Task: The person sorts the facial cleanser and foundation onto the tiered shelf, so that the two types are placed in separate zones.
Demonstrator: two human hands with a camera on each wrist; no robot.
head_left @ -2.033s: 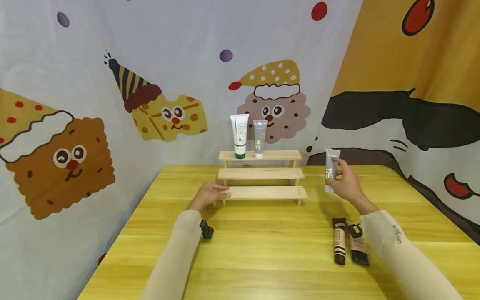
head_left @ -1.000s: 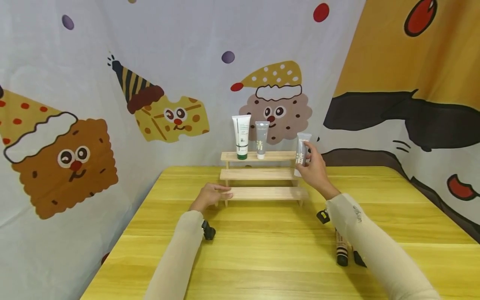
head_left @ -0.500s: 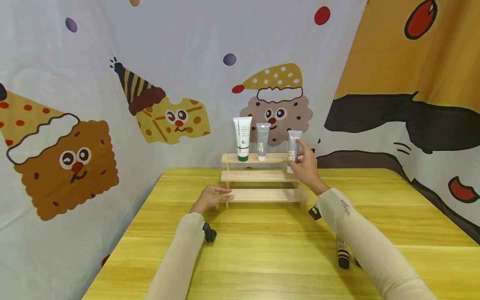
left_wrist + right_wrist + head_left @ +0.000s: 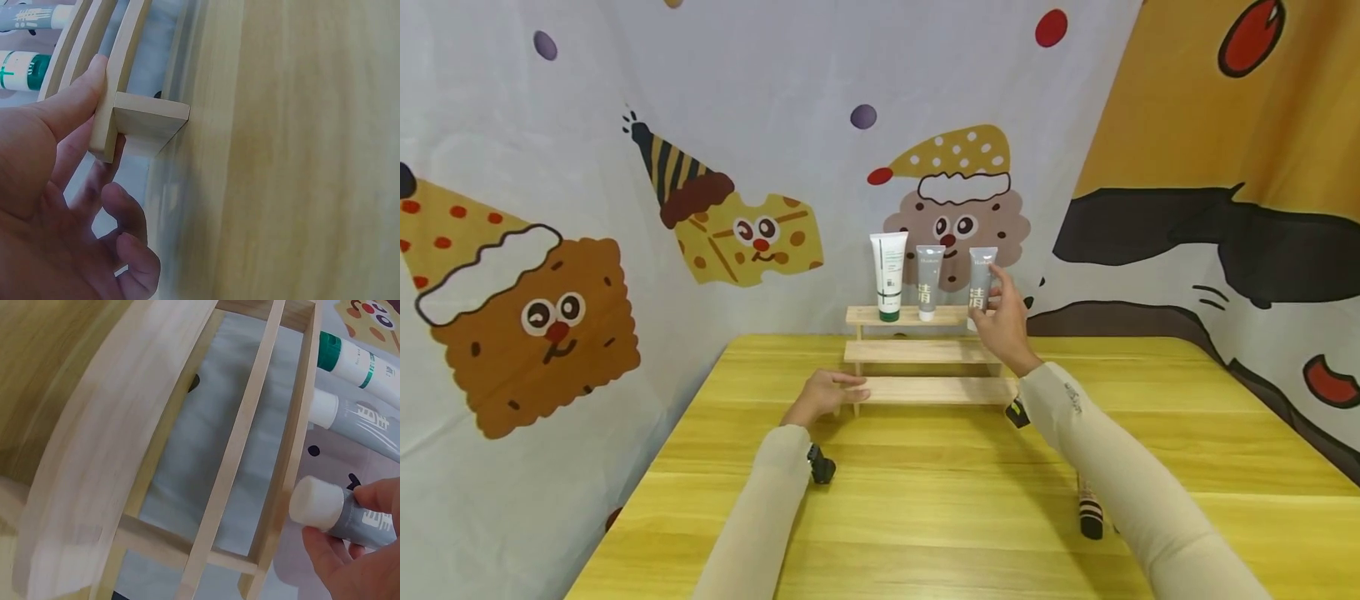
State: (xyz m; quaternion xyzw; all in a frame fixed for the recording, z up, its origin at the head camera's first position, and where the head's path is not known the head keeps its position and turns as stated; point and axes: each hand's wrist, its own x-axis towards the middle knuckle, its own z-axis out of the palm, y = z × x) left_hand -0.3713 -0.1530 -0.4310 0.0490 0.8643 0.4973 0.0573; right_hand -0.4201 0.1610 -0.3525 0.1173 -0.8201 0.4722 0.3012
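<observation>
A three-step wooden display rack (image 4: 940, 389) stands toward the back of the table. My left hand (image 4: 820, 396) pinches the left end of its lowest board, thumb on top and fingers beneath, as the left wrist view shows. On the top board stand a white tube with a green cap (image 4: 890, 271) and a grey tube with a white cap (image 4: 929, 279). To their right, my right hand (image 4: 1007, 325) grips a matching grey tube (image 4: 981, 279) between thumb and fingers, upright and cap down. In the right wrist view its white cap (image 4: 317, 503) is close by the top board's edge.
A tube with a black striped end (image 4: 1090, 517) lies on the yellow wood-grain table (image 4: 925, 500), partly hidden by the right sleeve (image 4: 1120, 475). Behind the rack hangs a cartoon-printed cloth (image 4: 760, 67). Small black cameras sit at both wrists.
My right hand has carried the grey tube leftward from beside the rack, then up to the right end of the top board. The left hand has kept its grip on the lowest board.
</observation>
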